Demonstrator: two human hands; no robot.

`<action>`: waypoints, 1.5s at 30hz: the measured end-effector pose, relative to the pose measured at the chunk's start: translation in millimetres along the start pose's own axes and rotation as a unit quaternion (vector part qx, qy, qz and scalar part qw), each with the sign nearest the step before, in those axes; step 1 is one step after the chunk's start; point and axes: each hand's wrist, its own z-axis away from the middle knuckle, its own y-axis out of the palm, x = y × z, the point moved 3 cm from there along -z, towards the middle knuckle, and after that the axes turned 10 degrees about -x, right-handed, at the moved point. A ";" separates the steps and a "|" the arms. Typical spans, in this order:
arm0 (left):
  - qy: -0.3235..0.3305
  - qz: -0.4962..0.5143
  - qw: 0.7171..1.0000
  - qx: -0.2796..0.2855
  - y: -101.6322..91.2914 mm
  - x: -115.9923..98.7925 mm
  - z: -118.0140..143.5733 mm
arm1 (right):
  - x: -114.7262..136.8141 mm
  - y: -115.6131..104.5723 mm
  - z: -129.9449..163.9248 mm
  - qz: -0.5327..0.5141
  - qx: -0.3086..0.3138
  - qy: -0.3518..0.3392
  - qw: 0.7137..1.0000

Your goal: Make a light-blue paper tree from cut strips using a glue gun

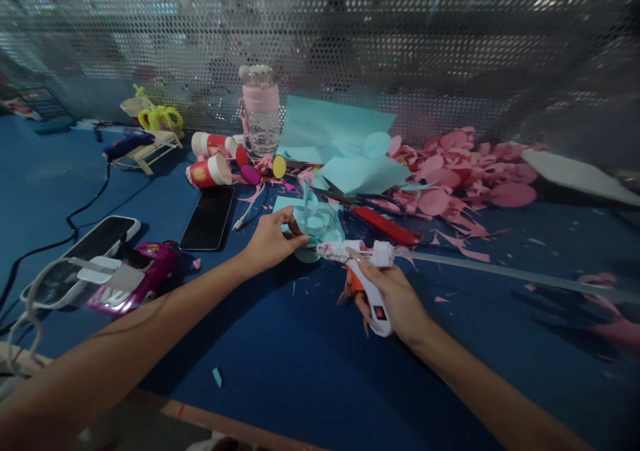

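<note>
My right hand (395, 297) is wrapped round a white glue gun (367, 254) with an orange trigger and a long clear glue stick running out of its back. The gun's nozzle points left, close to the fingertips of my left hand (275, 237). Thumb and fingers of that hand pinch a small teal paper piece (311, 241), partly hidden by the fingers. Just behind lie light-blue paper cutouts (320, 221), some of them round. Beyond the gun are a red box cutter (387, 225) and dark scissors (337, 192).
Pink paper scraps (450, 171) pile up at the back right. A pink-lidded bottle (261, 114) and light-blue sheets (330, 124) stand before the perforated metal panel. Paper cups (210, 171), a black phone (207, 219), a purple device (137, 277) and cables lie on the left.
</note>
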 end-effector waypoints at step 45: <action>-0.012 0.034 0.999 0.029 -0.3 -6.2 4.3 | 19.6 -27.7 2.2 -0.030 -0.001 -0.016 0.999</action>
